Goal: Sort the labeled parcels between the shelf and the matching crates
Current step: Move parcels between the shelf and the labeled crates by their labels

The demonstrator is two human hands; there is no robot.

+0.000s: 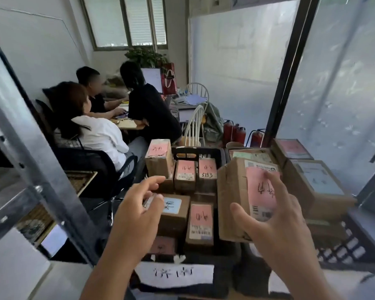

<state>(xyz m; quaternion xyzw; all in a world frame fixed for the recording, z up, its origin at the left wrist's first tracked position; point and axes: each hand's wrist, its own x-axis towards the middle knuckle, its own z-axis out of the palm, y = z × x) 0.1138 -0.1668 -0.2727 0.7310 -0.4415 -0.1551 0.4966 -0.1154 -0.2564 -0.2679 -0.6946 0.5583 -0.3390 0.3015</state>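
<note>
Handwritten "5153" on pink-labelled parcel (207,174)

Brightness: moderate, soft daylight, no hard shadows.
Source: the window with blinds (130,20) at the back and the frosted glass panels (338,87) on the right (both pale and slightly washed out).
Shade: the black crate (198,151) interior and the space under the parcels are dark, detail lost.
Blur: the right hand (275,215) is smeared by motion, the left hand (139,208) less so; the seated people are soft.
Distortion: wide-angle bending, with the metal shelf post (37,169) and dark door frame (290,68) leaning outwards.
Glare: a faint sheen on the post.
</note>
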